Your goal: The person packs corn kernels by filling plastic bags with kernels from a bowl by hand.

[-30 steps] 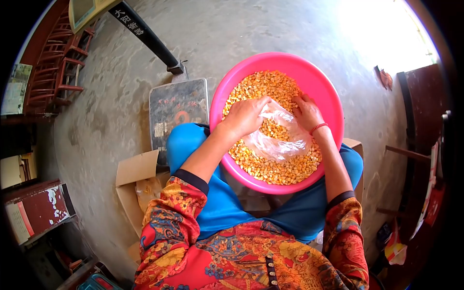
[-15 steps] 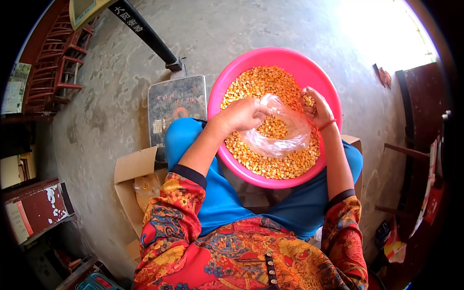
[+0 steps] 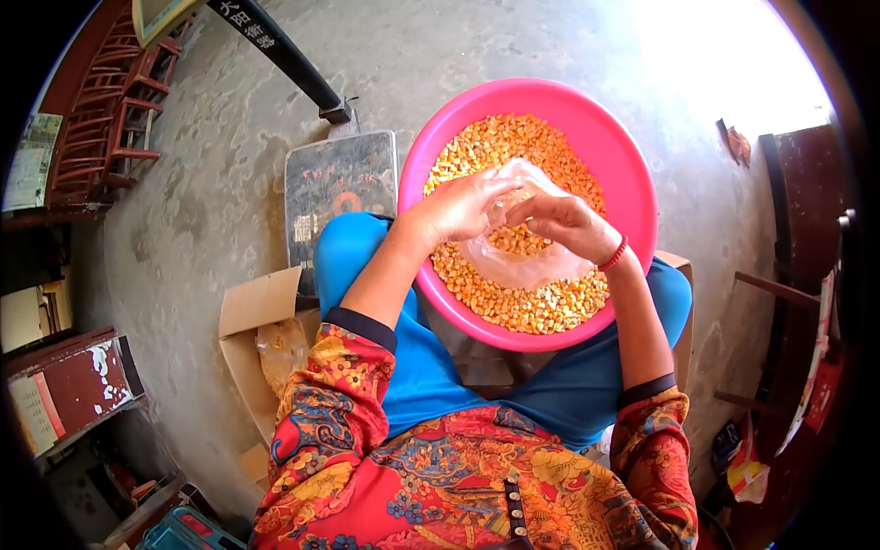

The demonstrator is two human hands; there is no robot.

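A pink basin (image 3: 632, 197) of orange-yellow corn kernels (image 3: 509, 142) rests at my knees. A clear plastic bag (image 3: 527, 269) lies on the kernels, with some corn inside it. My left hand (image 3: 463, 206) pinches the bag's upper rim at its near left side. Over the mouth of the bag, my right hand (image 3: 573, 227) is turned palm down with its fingers curled, close to the left fingertips. Whatever lies under those right fingers is hidden.
Left of the basin stands a platform scale (image 3: 339, 179) with a black post (image 3: 280, 55). An open cardboard box (image 3: 252, 312) holding a bagged item sits by my left leg. Red wooden chairs (image 3: 119, 128) line the far left; dark red furniture (image 3: 807, 202) is at right.
My right hand, which was cupped with corn kernels at the basin's right side, has moved left and turned over above the bag. My left hand stays at the bag's rim.
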